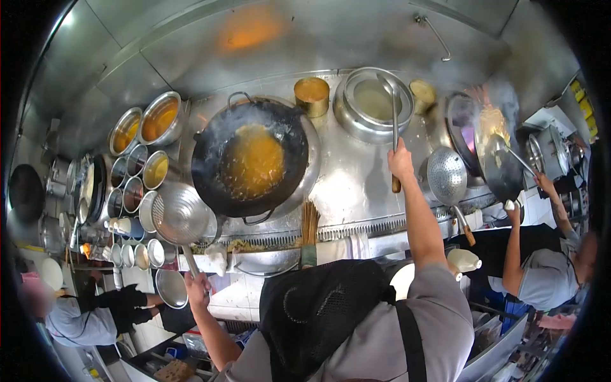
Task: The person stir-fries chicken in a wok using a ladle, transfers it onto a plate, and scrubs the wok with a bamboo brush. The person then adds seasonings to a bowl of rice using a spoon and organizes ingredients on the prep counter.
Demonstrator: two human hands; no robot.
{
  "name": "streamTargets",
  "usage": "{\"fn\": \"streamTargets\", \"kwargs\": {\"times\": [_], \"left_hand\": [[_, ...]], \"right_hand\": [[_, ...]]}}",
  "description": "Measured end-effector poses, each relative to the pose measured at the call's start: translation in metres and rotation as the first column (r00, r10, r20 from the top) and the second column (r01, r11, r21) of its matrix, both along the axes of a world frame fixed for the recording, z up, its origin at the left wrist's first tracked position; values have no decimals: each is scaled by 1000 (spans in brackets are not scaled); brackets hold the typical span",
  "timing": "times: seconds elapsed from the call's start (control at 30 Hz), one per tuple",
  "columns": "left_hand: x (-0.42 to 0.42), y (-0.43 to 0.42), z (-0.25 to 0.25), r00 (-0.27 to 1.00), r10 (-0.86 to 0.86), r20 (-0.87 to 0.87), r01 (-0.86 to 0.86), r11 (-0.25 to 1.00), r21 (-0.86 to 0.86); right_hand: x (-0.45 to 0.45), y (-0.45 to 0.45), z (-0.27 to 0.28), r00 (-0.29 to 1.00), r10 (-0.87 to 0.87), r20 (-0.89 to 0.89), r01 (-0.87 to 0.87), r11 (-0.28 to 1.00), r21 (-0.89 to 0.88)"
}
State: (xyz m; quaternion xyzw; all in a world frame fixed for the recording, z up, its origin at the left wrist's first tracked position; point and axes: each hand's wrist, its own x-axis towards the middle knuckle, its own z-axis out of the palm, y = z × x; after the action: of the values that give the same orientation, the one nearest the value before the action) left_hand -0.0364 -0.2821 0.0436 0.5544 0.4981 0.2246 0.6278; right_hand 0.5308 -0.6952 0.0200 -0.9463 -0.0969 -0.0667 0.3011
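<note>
My left hand (pixel 197 290) is wrapped round the handle of a round perforated strainer (pixel 181 213), which is held up between the small metal containers and the wok. My right hand (pixel 400 160) grips a long-handled ladle (pixel 394 121); its bowl end is over the steel pot (pixel 364 130) of cloudy liquid. I cannot tell whether the ladle touches that liquid. Between my hands, a large black wok (pixel 210 149) sits on the range, with bubbling yellow-orange liquid (pixel 256 159) steaming in it.
A second perforated strainer (pixel 447 175) lies right of my forearm. Tins (pixel 312 105) flank the pot. A bamboo brush (pixel 310 223) stands at the range's front edge. Steel bowls (pixel 167 118) crowd the left. At right a co-worker (pixel 541 277) handles another wok (pixel 499 181); another person (pixel 83 318) is at left.
</note>
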Motion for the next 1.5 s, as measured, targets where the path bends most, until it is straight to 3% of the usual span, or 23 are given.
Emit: {"fn": "streamTargets", "kwargs": {"times": [0.07,0.13,0.17,0.2,0.27,0.4,0.47,0.5,0.53,0.6,0.63,0.67,0.7,0.77,0.8,0.83,0.87,0.93,0.97,1.03,1.1,1.17,1.5], "left_hand": [[-5,-3,3,994,-40,102,63,972,-225],[-15,2,-11,987,-26,158,72,954,-290],[-23,6,-18,980,6,199,68,931,-359],[-28,10,-22,979,4,205,72,929,-363],[-39,18,-27,975,-26,221,119,901,-418],[-57,42,-45,978,-206,-25,175,884,-434],[-64,52,-59,937,-331,-116,259,876,-408],[-53,51,-53,808,-411,-422,393,910,-132],[-43,54,-47,618,-350,-704,572,815,97],[-23,63,-79,802,156,-576,473,423,773],[-2,86,-91,878,25,-478,331,690,644],[40,75,-82,966,26,-258,167,699,695],[89,59,-44,917,-4,-398,330,567,755],[172,52,-42,940,-247,-236,341,662,667],[210,49,-47,906,-391,-160,376,575,727],[249,23,-16,923,-321,-212,346,448,824],[284,19,-16,890,-370,-265,449,622,641],[345,3,-24,902,-414,-120,418,772,478],[358,5,-34,897,-427,-112,425,766,483],[391,-1,-46,787,-431,-442,614,477,629],[390,8,-52,560,-618,-553,825,348,446],[370,-7,-42,650,-592,-476,743,364,562],[261,-20,-10,717,-583,-383,683,477,553]], "right_hand": [[32,2,-10,996,-40,82,42,999,-26],[44,12,6,826,115,-552,203,852,482],[42,9,21,705,337,-624,270,686,675],[42,7,24,709,332,-622,269,688,674],[38,9,31,532,712,-459,691,-52,721],[-5,3,57,511,777,-368,683,-107,722],[-33,-1,81,537,749,-387,664,-93,742],[-45,-3,92,500,774,-388,670,-63,740],[-58,-5,104,462,798,-387,674,-33,738],[-88,-5,136,451,795,-405,665,3,747],[-102,-3,142,454,787,-417,650,27,759],[-110,-5,140,412,827,-383,660,19,751],[-122,-2,147,380,838,-392,661,50,748],[-142,8,165,333,857,-394,657,89,749],[-153,14,173,312,849,-426,644,141,752],[-162,21,177,297,839,-456,628,189,755],[-170,28,179,294,842,-452,621,191,760],[-187,42,181,374,690,-619,333,523,784],[-198,49,181,399,660,-637,263,583,769],[-210,60,172,461,612,-643,89,689,719],[-203,58,144,574,578,-581,-109,756,645],[-189,48,126,718,517,-465,-230,807,544],[85,-29,176,999,-19,-32,34,822,569]]}}
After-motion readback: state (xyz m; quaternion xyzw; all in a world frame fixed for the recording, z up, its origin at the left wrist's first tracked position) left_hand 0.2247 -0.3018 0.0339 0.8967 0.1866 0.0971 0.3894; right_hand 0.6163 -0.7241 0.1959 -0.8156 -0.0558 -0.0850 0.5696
